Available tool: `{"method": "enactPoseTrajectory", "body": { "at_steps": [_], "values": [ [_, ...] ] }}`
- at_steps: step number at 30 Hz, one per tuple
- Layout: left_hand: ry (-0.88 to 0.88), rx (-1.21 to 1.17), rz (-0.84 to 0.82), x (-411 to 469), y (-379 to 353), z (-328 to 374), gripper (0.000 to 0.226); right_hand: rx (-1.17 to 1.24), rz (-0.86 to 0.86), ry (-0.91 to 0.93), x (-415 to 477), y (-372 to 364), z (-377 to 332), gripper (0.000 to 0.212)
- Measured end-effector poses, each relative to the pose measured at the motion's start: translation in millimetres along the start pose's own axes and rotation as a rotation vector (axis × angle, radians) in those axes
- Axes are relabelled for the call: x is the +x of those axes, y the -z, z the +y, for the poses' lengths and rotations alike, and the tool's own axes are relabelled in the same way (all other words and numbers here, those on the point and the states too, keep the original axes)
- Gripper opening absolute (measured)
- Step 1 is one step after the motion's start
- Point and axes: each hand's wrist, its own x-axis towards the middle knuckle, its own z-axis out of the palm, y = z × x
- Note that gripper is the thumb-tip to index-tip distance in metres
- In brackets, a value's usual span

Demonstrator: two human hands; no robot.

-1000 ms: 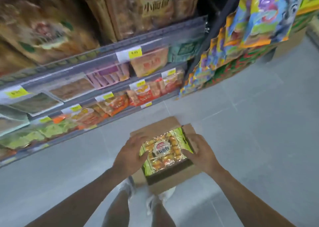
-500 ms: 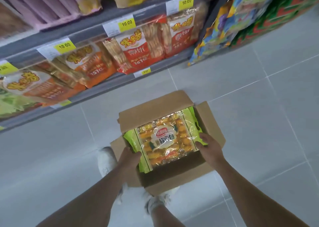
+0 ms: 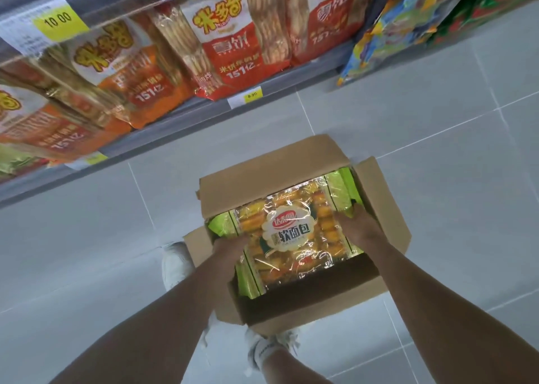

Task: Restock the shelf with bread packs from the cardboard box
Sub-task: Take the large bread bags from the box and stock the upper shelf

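Shelf (image 3: 175, 132), far left: the visible tier is packed with orange cracker packs (image 3: 122, 71); price tag (image 3: 58, 22) reads 10.00. The bread's slot is out of view.
Left grip (image 3: 230, 246): has moved in from the box wall to the left edge of the bread pack (image 3: 291, 235); fingers hidden, closure cannot be told.
Bread pack: top layer in the cardboard box (image 3: 388, 208), on the floor.
Right grip (image 3: 358, 226): fingers curled over the pack's right edge.
Judgement: lift of 1 pack is beginning.
Obstacles: raised box flaps beside both wrists; hanging snack bags (image 3: 408, 19) far right.
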Motion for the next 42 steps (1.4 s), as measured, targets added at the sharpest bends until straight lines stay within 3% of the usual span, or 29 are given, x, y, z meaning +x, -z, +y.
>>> {"method": "enactPoseTrajectory", "body": {
  "at_steps": [4, 8, 10, 13, 15, 20, 24, 27, 31, 36, 38, 42],
  "values": [
    [0.021, -0.059, -0.039, -3.8, 5.0, -0.5, 0.04, -0.061, 0.06, 0.038, 7.7, -4.3, 9.3, 0.052],
    [0.033, -0.069, -0.069, -16.0, 11.5, -5.4, 0.017, -0.021, 0.115, 0.092, -4.9, -2.3, 17.9, 0.036],
    [0.013, -0.051, -0.034, -26.2, 15.1, -5.7, 0.015, -0.011, 0.127, 0.1, -19.2, 2.7, 19.9, 0.03],
    [-0.015, -0.015, -0.003, -50.2, 25.3, -2.3, 0.036, 0.026, 0.126, 0.079, -46.5, 14.7, 19.5, 0.024],
    [-0.02, 0.0, -0.008, -65.0, 32.4, -0.2, 0.054, 0.061, 0.127, 0.057, -65.7, 22.5, 18.1, 0.023],
    [-0.068, 0.032, -0.015, -133.6, 56.1, 13.8, 0.048, 0.086, 0.127, 0.042, -118.8, 55.3, 13.6, 0.018],
    [-0.102, 0.048, -0.035, -206.4, 78.0, 31.4, 0.042, 0.058, 0.136, 0.03, -180.5, 97.7, -9.9, 0.041],
    [-0.162, 0.052, -0.05, -253.8, 95.7, 46.3, 0.051, 0.107, 0.16, 0.046, -239.0, 135.4, -35.9, 0.021],
    [-0.268, 0.002, -0.058, -319.6, 122.3, 71.0, 0.068, 0.215, 0.219, 0.075, -292.7, 176.4, -53.5, 0.025],
    [-0.47, -0.022, -0.116, -423.3, 160.3, 107.2, 0.073, 0.416, 0.261, 0.224, -367.7, 230.2, -81.6, 0.021],
    [-0.553, -0.01, -0.135, -460.5, 179.2, 119.2, 0.054, 0.466, 0.281, 0.308, -400.7, 251.9, -97.6, 0.021],
    [-0.739, 0.06, -0.135, -511.3, 217.7, 143.4, 0.066, 0.537, 0.348, 0.441, -469.3, 300.5, -130.7, 0.033]
  ]
}}
